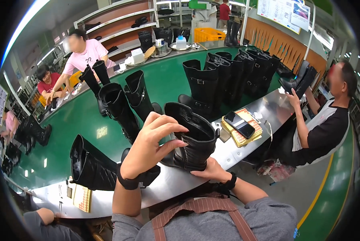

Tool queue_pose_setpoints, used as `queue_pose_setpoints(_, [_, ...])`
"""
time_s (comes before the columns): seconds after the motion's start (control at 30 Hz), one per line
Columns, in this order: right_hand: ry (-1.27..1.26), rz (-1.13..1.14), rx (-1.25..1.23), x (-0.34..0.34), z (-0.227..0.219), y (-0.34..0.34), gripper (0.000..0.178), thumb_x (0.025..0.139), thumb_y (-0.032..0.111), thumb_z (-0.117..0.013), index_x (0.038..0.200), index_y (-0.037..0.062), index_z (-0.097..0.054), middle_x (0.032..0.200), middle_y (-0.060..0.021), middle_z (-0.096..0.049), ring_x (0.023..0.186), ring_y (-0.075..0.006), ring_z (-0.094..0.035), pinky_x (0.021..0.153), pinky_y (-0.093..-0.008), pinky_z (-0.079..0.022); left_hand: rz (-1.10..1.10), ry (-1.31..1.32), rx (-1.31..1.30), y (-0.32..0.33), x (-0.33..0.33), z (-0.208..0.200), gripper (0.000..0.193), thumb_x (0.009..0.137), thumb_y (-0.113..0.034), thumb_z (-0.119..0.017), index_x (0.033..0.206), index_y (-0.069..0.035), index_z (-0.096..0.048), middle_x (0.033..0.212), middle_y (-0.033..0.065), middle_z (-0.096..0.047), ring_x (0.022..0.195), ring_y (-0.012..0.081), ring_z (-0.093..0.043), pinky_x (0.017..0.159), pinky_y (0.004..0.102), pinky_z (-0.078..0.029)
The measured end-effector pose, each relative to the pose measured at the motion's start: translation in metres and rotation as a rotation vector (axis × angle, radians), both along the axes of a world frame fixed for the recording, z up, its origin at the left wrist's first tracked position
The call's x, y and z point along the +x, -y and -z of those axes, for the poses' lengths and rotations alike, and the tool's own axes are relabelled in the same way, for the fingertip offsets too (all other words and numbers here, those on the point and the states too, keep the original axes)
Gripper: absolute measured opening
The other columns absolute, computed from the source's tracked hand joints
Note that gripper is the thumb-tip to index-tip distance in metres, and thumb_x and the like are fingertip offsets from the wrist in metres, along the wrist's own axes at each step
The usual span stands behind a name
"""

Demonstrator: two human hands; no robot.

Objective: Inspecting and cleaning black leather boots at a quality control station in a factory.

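A black boot [196,150] with a wide shaft opening stands at the metal edge of the bench in front of me. My right hand [214,170] grips its lower part from the right. Over the left side of the shaft, my left hand [151,138] has its fingers curved, with thumb and forefinger apart and nothing visible between them. Whether its fingertips touch the boot, I cannot tell. Another black boot [93,166] leans over to the left, partly behind my left forearm. Just beyond my left hand stand two buckled black boots [117,108] [137,94].
A phone [240,123] lies on yellow patterned sheets [244,138] to the right. More sheets [82,197] are at lower left. Several black boots [232,72] line the green bench [164,68]. At right, a co-worker [320,108] holds a boot; others work at far left.
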State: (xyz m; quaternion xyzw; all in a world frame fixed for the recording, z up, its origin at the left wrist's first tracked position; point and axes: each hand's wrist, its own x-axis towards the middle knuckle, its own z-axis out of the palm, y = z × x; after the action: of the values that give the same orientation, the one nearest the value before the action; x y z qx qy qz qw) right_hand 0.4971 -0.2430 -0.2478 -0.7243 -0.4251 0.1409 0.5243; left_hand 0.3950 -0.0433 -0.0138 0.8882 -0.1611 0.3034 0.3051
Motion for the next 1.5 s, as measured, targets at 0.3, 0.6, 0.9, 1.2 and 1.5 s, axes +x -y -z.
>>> queue_pose_setpoints(0.3, [0.012, -0.027, -0.038, 0.000, -0.008, 0.001, 0.062, 0.067, 0.023, -0.079, 0.120, 0.0041, -0.052, 0.106, -0.0124, -0.061, 0.098, -0.0269, -0.061, 0.087, -0.0351, -0.048, 0.056, 0.059, -0.138, -0.004, 0.001, 0.017, 0.005, 0.080, -0.009, -0.067, 0.081, -0.004, -0.069, 0.075, 0.0027, -0.061, 0.074, 0.0172, -0.048, 0.067, 0.0289, -0.038])
queue_pose_setpoints(0.6, [-0.090, -0.025, -0.047, -0.002, -0.009, 0.004, 0.061, 0.067, 0.019, -0.079, 0.119, 0.0012, -0.052, 0.110, -0.0137, -0.061, 0.100, -0.0247, -0.060, 0.089, -0.0331, -0.047, -0.234, 0.375, -0.799, 0.007, -0.028, 0.051, 0.020, 0.096, -0.007, -0.048, 0.082, 0.001, -0.061, 0.078, 0.0043, -0.058, 0.064, 0.0066, -0.046, 0.057, 0.0207, -0.035])
queue_pose_setpoints(0.9, [-0.429, -0.182, -0.142, 0.003, -0.048, -0.002, 0.061, 0.070, 0.021, -0.082, 0.121, -0.0002, -0.056, 0.115, -0.0109, -0.062, 0.109, -0.0193, -0.055, 0.096, -0.0320, -0.042, -0.535, 0.276, 0.137, -0.022, -0.146, 0.177, 0.021, 0.084, -0.014, -0.060, 0.065, -0.006, -0.056, 0.066, 0.0073, -0.052, 0.058, 0.0258, -0.050, 0.052, 0.0360, -0.039])
queue_pose_setpoints(1.2, [-0.279, -0.263, -0.249, 0.025, -0.029, -0.009, 0.069, 0.067, 0.021, -0.084, 0.123, -0.0038, -0.053, 0.121, -0.0103, -0.057, 0.112, -0.0207, -0.052, 0.100, -0.0326, -0.038, -1.050, 0.199, -0.387, -0.027, -0.172, 0.237, 0.086, 0.061, -0.023, -0.086, 0.127, 0.000, -0.037, 0.115, 0.0138, -0.044, 0.108, 0.0254, -0.043, 0.095, 0.0393, -0.037])
queue_pose_setpoints(1.5, [-0.640, -0.127, -0.031, -0.023, -0.025, -0.043, 0.061, 0.073, 0.019, -0.079, 0.124, -0.0015, -0.052, 0.116, -0.0083, -0.060, 0.105, -0.0176, -0.056, 0.093, -0.0306, -0.043, -0.657, -0.230, -1.109, -0.052, -0.159, 0.212, 0.039, 0.077, -0.006, -0.074, 0.112, 0.000, -0.059, 0.105, 0.0059, -0.065, 0.095, 0.0150, -0.061, 0.085, 0.0282, -0.048])
